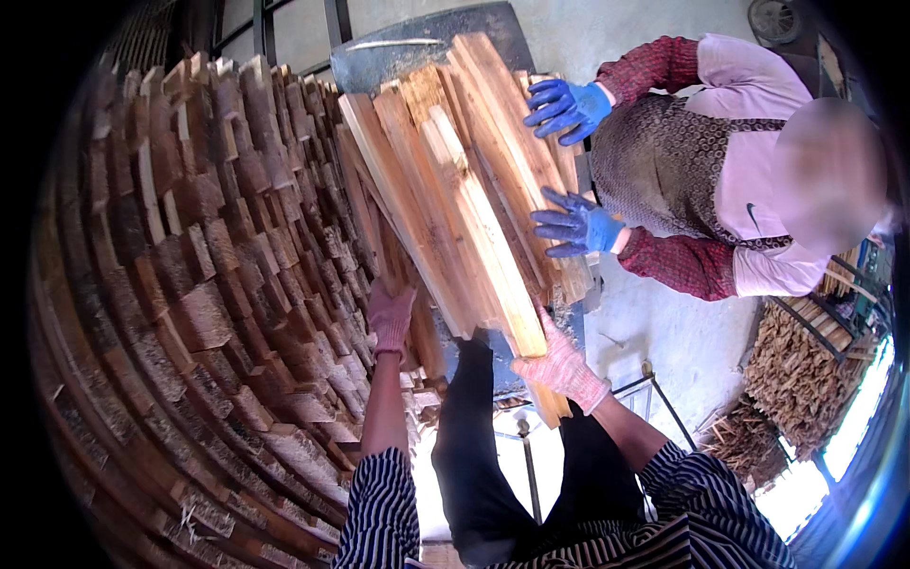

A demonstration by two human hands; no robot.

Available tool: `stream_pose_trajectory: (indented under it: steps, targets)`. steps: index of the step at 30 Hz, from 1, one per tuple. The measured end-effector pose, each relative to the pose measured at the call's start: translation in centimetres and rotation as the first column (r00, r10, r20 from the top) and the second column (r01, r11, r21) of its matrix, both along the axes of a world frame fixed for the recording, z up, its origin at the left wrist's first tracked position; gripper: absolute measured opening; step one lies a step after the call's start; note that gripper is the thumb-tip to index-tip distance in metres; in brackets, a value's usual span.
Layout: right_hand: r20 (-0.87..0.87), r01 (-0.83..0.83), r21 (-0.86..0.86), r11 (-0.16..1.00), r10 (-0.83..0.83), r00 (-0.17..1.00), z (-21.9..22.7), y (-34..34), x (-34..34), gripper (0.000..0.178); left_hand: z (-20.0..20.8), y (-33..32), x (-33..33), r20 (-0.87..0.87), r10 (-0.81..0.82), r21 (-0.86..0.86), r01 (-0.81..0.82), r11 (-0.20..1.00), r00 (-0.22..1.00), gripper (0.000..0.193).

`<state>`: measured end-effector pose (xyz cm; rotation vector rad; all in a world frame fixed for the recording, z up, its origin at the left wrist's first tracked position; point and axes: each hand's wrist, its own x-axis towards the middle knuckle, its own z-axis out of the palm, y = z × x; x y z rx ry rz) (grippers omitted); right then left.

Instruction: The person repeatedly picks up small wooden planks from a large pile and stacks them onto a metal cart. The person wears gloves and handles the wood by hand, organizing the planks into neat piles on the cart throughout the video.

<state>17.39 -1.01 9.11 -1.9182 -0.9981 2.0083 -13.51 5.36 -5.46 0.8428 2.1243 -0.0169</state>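
Several long wooden boards [422, 213] lie side by side in a loose pile in front of me. My right hand [567, 368], in a pale pink work glove, is closed round the near end of a light board [498, 256] on the pile's right side. On the left side my left hand [389, 318], in a pink glove, is closed at the edge of a darker board [425, 334]; its fingertips are partly hidden. A co-worker's blue-gloved hands [569, 106] are on the right, fingers spread, beside the far boards.
A tall stack of rough boards [204, 275] fills the left side. Behind the pile is a dark metal sheet [436, 47]. The co-worker, in a patterned apron [654, 161], stands at the right. Further right are bundles of wood sticks [801, 389] and a thin metal frame [654, 379].
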Motion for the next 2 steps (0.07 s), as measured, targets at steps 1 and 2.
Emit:
stream_pose_trajectory:
  steps: [1, 2]
  targets:
    - [0.018, -0.014, 0.015, 1.0, 0.014, 1.0, 0.4, -0.1, 0.1, 0.112, 1.0, -0.5, -0.4, -0.056, -0.022, 0.006, 0.022, 1.0, 0.998, 0.093]
    - [0.044, -0.025, 0.034, 0.999, 0.023, 0.999, 0.7, -0.3, 0.4, 0.112, 1.7, 1.0, 0.5, -0.042, -0.036, 0.028, 0.038, 0.999, 0.998, 0.093]
